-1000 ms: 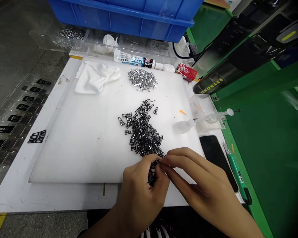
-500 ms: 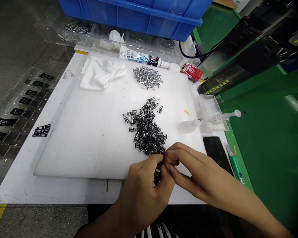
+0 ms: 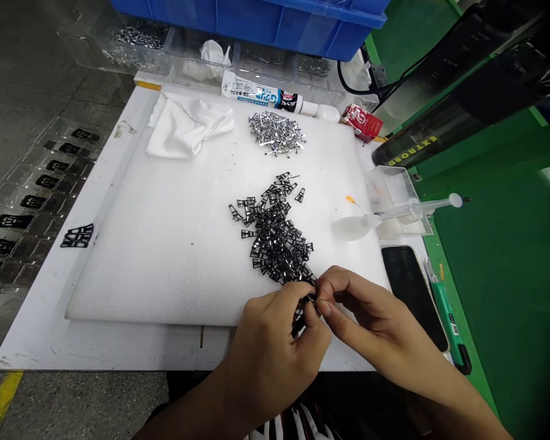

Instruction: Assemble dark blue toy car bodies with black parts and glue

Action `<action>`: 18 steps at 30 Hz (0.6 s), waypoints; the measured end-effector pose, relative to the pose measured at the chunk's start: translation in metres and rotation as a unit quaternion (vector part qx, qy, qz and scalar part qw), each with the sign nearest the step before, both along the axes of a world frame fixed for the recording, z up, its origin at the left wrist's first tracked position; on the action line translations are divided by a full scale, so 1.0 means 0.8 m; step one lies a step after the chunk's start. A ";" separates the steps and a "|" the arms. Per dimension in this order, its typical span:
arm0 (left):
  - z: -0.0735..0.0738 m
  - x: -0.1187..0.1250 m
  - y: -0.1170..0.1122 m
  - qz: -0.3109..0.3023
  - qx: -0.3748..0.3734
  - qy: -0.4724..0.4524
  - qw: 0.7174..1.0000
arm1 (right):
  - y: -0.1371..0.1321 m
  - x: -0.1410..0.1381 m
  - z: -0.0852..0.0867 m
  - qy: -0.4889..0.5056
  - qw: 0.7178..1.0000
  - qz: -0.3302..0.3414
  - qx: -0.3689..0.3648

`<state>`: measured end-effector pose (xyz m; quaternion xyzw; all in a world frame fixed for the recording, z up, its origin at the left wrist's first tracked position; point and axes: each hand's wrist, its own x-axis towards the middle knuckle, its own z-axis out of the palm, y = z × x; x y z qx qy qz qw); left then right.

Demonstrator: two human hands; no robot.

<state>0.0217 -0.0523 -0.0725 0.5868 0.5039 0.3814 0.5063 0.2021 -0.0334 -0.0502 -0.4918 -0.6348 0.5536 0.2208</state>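
My left hand [image 3: 279, 348] is closed around a black openwork part [image 3: 299, 318], which is mostly hidden by the fingers. Close against it, my right hand [image 3: 362, 318] pinches thumb and forefinger together at the part's edge. A thin glint shows at those fingertips, too small to name. Just beyond both hands lies a heap of small black frame-like pieces [image 3: 275, 238] on the white foam pad [image 3: 165, 263]. Farther back on the pad is a pile of small silver metal pins [image 3: 277, 133].
A white cloth [image 3: 178, 131], a glue tube [image 3: 261, 95] and a red packet [image 3: 362, 122] lie toward the back. At right are a clear squeeze bottle [image 3: 355, 227], a phone [image 3: 412, 293] and a green cutter [image 3: 447, 318]. A larger black piece [image 3: 77, 236] lies left of the pad.
My right fingertips have drawn slightly apart from my left hand, baring more of the black part's end. The whole view has shifted a little; the heaps look unchanged.
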 end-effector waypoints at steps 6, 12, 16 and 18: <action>0.000 0.000 0.001 0.004 0.011 0.006 1.000 | -0.001 -0.002 -0.002 0.018 0.999 -0.032 -0.027; 0.000 0.001 0.002 0.007 0.013 0.008 1.000 | -0.006 -0.002 0.004 0.011 0.999 -0.021 -0.029; -0.002 0.000 0.001 0.008 0.000 0.011 1.000 | -0.013 0.000 0.016 0.015 0.998 -0.056 0.005; -0.002 0.000 0.000 0.009 -0.007 0.009 1.000 | -0.015 -0.002 0.021 -0.004 0.994 -0.102 0.045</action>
